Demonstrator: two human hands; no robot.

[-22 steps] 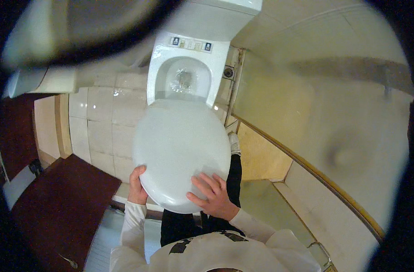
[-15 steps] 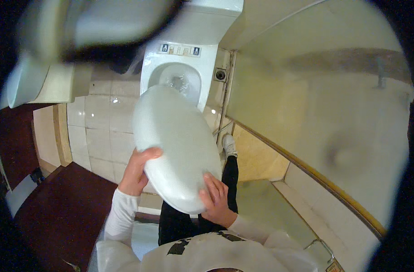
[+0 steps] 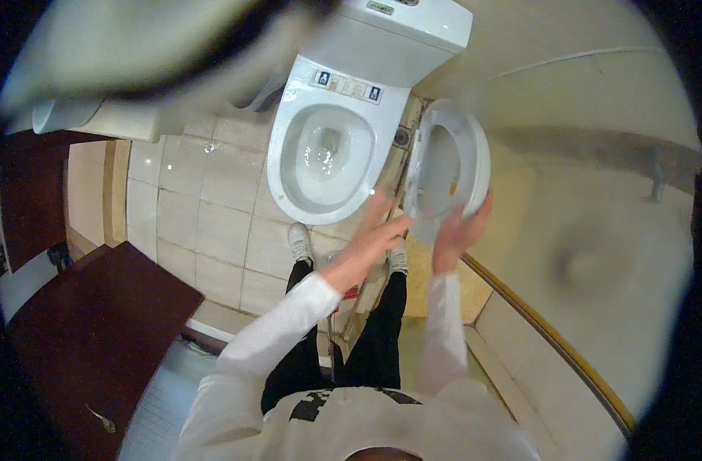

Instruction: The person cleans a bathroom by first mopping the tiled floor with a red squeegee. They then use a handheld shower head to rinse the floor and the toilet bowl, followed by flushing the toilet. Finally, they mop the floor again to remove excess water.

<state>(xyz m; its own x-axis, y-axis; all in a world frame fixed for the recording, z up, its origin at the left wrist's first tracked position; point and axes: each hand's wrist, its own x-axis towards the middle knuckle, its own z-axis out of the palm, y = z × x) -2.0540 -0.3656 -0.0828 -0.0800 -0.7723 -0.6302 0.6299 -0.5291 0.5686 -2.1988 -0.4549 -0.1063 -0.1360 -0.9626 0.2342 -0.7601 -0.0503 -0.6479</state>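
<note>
My right hand (image 3: 460,234) grips the lower right edge of a white toilet seat with its lid (image 3: 478,150), tilted on edge to the right of the toilet. The seat's oval opening faces left. My left hand (image 3: 366,244) is at the seat's lower left, fingers stretched out and somewhat blurred; whether its fingertips touch the seat I cannot tell. The white toilet (image 3: 288,201) stands bare of its seat, with water in its bowl and a label strip (image 3: 347,86) behind the bowl.
A glass panel with a gold-coloured bottom rail (image 3: 551,346) runs along the right. A floor drain (image 3: 402,137) lies beside the toilet. A dark red mat or board (image 3: 97,338) is at lower left, and a pale basin (image 3: 120,121) at upper left. My shoes (image 3: 299,240) stand before the toilet.
The toilet seat with its lid has moved from over the bowl's front to the right and tilted up on edge. My left hand has let go of it; my right hand still holds it.
</note>
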